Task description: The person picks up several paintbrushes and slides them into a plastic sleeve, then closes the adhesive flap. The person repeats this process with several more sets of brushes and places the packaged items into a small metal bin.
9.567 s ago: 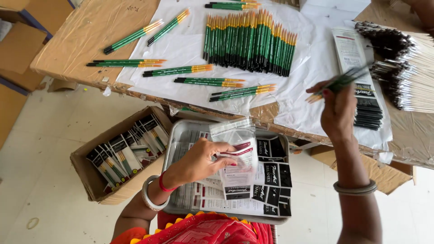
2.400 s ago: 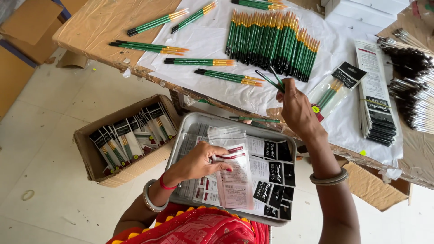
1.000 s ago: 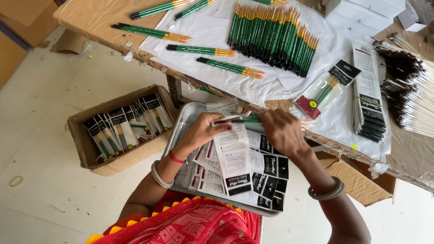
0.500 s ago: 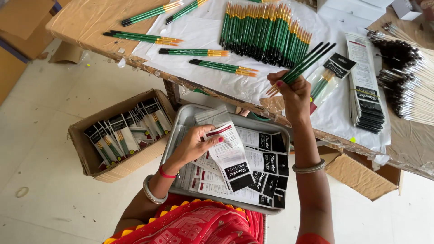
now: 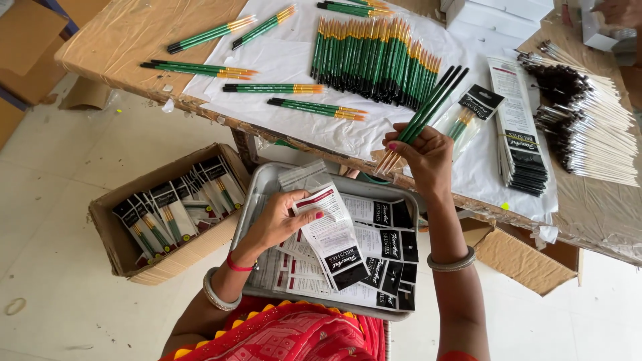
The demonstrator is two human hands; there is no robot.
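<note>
Several brushes [image 5: 420,115] pinched loosely in the right hand [image 5: 422,152] could fan and slip while the left hand [image 5: 279,219] grips only one sleeve [image 5: 332,234].

- Worn on the head, looking steeply down over lap and table edge [image 5: 200,110].
- Close to both hands; far table side cropped, perhaps slightly tilted.

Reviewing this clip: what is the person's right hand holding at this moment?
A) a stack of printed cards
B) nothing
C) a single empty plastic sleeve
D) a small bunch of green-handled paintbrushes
D: the right hand grips a small bunch of green-handled paintbrushes above the table edge, while the left hand holds a clear packaging sleeve with a printed card over the metal tray.
</note>
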